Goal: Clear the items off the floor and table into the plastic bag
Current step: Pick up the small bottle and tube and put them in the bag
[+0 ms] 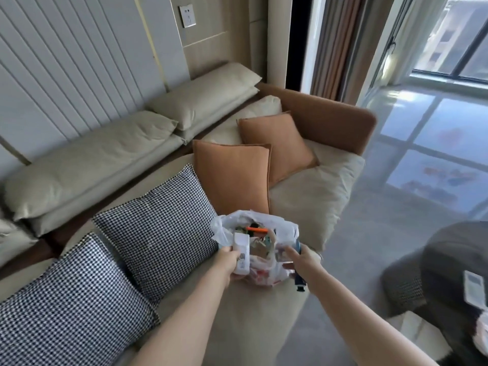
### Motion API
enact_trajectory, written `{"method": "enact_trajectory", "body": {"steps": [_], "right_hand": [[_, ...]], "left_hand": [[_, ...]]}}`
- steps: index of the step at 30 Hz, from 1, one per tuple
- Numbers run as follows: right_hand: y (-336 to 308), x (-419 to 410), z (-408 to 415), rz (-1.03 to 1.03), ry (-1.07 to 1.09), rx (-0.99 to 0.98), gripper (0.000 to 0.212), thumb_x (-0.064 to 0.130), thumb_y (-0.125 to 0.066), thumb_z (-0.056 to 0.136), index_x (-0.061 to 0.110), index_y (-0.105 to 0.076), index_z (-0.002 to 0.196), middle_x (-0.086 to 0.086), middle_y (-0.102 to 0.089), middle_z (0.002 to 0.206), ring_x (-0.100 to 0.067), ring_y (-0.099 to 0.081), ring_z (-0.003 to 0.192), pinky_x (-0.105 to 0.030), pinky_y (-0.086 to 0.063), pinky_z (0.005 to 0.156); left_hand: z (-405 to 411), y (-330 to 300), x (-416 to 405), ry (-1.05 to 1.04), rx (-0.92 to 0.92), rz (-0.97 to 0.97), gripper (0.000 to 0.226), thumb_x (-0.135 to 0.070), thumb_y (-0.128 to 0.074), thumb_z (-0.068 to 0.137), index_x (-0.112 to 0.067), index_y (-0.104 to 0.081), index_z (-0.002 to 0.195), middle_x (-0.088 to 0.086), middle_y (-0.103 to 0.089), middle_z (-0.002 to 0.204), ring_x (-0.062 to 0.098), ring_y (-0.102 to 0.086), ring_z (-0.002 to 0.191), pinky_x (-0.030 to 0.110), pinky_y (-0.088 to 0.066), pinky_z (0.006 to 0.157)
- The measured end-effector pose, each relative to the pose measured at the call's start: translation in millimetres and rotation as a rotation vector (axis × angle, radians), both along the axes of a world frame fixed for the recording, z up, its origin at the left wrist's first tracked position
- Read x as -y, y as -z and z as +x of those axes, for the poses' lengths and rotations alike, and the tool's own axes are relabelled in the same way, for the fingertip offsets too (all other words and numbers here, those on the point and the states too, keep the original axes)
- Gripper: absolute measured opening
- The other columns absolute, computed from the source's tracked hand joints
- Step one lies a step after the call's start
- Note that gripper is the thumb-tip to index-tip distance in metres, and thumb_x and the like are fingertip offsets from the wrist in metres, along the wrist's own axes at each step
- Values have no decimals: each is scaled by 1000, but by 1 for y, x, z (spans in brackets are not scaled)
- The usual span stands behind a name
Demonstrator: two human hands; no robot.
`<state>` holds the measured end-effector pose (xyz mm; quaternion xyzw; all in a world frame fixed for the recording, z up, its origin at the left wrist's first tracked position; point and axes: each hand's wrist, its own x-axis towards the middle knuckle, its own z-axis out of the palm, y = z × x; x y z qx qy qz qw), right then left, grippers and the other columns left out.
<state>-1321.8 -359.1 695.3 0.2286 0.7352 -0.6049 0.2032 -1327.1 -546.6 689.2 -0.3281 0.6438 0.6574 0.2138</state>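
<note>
A translucent white plastic bag sits open on the front edge of the sofa seat, filled with several small items, among them an orange pen-like stick. My left hand grips a white box at the bag's left rim. My right hand holds a slim dark blue object against the bag's right rim, its index finger stretched toward the opening.
The beige sofa carries two houndstooth cushions on the left and two orange cushions behind the bag. Grey glossy floor lies to the right. A dark table with a white remote stands at the right edge.
</note>
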Motion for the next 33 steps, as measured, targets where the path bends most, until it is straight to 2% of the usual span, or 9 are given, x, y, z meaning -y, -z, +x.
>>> {"method": "enact_trajectory", "body": {"steps": [3,6,11,15,18,22,26,30,33], "right_hand": [[5,4,-32,13,4,32,31,35,-58,91,12,-54,113,-9,-66,98,-20,-65,80,-28,-50,55],[13,11,-70,70,2,71,40,41,-63,85,14,-51,113,-12,-66,99,-19,-63,80,-29,-50,57],[31,30,-126,165,-56,121,34,40,-65,86,13,-53,101,-10,-64,88,-11,-52,55,-18,-41,40],[54,48,-162,337,-93,136,38,51,-62,84,14,-54,79,-6,-64,79,-21,-64,72,-35,-55,69],[66,56,-180,431,-181,147,38,60,-56,82,24,-48,73,4,-57,70,-11,-56,63,-30,-51,63],[90,63,-203,329,-183,153,26,45,-62,86,23,-51,94,7,-55,79,-4,-54,69,-18,-46,55],[127,74,-217,217,-161,207,38,35,-60,90,12,-43,115,3,-55,87,-7,-54,70,-17,-40,53],[158,75,-221,300,-250,254,36,26,-62,89,14,-43,118,-1,-54,105,-16,-54,92,-23,-45,70],[172,72,-220,343,-338,261,48,14,-65,84,16,-44,127,-4,-53,121,-21,-52,112,-30,-46,89]], "left_hand": [[-36,15,10,42,15,-52,24,-16,-43,99,-9,-57,117,14,-63,98,30,-61,89,42,-52,73],[-78,29,17,80,49,-70,25,-19,-43,98,-10,-57,117,18,-64,106,31,-62,92,34,-53,61],[-133,50,25,158,141,-109,28,-24,-45,98,-12,-55,121,14,-62,107,31,-62,101,39,-58,74],[-163,74,30,227,153,-147,35,-20,-52,90,-17,-55,125,10,-62,113,27,-61,102,41,-58,79],[-181,85,30,200,133,-171,37,-19,-57,89,-18,-54,126,6,-60,116,21,-59,101,34,-58,77],[-205,113,24,190,154,-185,46,-15,-59,89,-15,-48,133,2,-55,110,19,-55,98,34,-52,87],[-222,145,16,242,205,-270,50,-19,-62,88,-12,-44,134,5,-57,115,16,-55,93,26,-45,74],[-223,171,10,293,289,-365,47,-19,-66,85,-13,-50,130,7,-61,121,24,-60,105,34,-51,87],[-220,179,11,292,350,-382,41,-11,-67,82,-10,-56,122,7,-63,114,22,-58,96,27,-47,78]]}}
